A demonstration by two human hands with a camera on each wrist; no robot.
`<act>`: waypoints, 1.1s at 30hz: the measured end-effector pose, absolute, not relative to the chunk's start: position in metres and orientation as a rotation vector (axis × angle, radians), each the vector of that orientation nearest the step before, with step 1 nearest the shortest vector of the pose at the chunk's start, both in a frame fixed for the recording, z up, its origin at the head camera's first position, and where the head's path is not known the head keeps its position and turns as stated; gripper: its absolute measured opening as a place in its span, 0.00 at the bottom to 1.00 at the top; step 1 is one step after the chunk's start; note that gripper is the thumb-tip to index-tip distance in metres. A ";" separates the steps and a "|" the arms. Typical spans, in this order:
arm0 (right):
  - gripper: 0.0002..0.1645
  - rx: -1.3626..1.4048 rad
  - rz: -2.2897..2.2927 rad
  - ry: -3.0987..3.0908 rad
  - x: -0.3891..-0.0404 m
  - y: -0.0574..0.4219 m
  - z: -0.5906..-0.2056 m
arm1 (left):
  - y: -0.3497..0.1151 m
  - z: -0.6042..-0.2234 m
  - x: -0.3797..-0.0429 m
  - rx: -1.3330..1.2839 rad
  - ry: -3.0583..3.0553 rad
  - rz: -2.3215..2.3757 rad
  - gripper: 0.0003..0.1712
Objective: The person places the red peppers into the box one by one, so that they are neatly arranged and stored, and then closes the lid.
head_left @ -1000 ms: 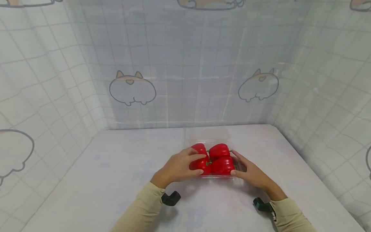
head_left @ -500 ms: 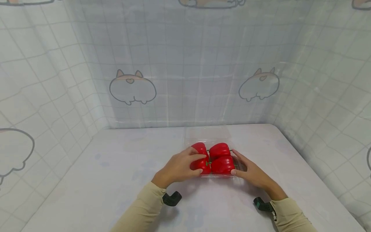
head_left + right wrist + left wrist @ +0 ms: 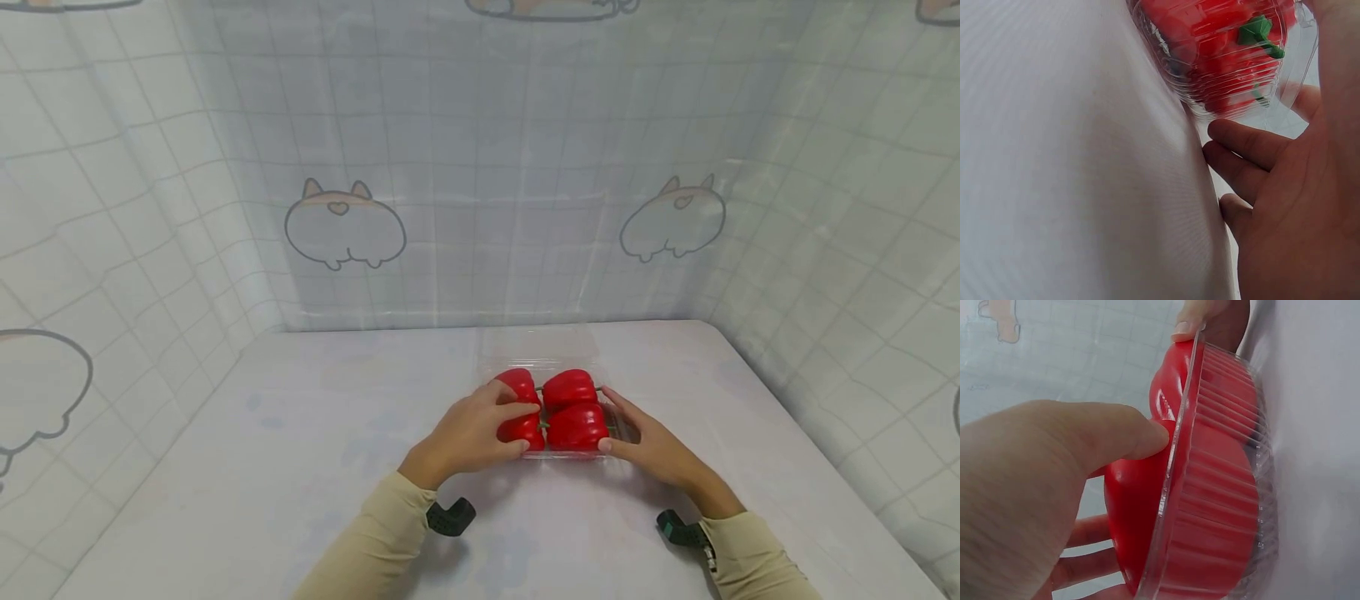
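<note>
Several red bell peppers with green stems sit in two rows inside a clear plastic clamshell container (image 3: 558, 455) on the table. My left hand (image 3: 468, 433) holds the front-left bell pepper (image 3: 521, 432), its thumb on the near side and its fingers on the far side. In the left wrist view this bell pepper (image 3: 1135, 500) sits partly below the container's rim. My right hand (image 3: 651, 446) spans the container's right end, thumb at the near corner, index finger at the far one. The right wrist view shows its other fingers loosely bent beside the ribbed wall (image 3: 1235, 94).
The container's clear lid (image 3: 536, 343) lies folded back toward the rear of the table. A pale table top (image 3: 300, 467) spreads around it. Grid-patterned curtains (image 3: 480, 183) with cartoon animals stand behind and at both sides. Dark camera mounts (image 3: 452, 517) sit at both wrists.
My left hand has shifted slightly to the right with its fingers still about the front-left bell pepper. The right hand and the container stay nearly in place.
</note>
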State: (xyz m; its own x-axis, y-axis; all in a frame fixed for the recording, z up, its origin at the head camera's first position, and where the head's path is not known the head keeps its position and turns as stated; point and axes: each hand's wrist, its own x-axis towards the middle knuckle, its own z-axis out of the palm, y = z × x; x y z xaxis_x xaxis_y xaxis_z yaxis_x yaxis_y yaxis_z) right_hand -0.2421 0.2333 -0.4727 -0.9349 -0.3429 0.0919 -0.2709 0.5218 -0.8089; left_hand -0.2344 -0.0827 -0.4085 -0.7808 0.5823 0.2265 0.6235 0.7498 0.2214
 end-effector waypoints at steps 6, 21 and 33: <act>0.55 -0.542 -1.400 2.667 -0.242 0.233 -0.472 | -0.084 -0.411 -0.235 -0.974 -2.818 -0.435 0.34; 0.57 -0.526 -1.371 2.688 -0.240 0.233 -0.471 | -0.084 -0.413 -0.237 -0.900 -2.872 -0.541 0.40; 0.57 -0.517 -1.368 2.672 -0.240 0.233 -0.471 | -0.086 -0.418 -0.237 -0.920 -2.853 -0.519 0.38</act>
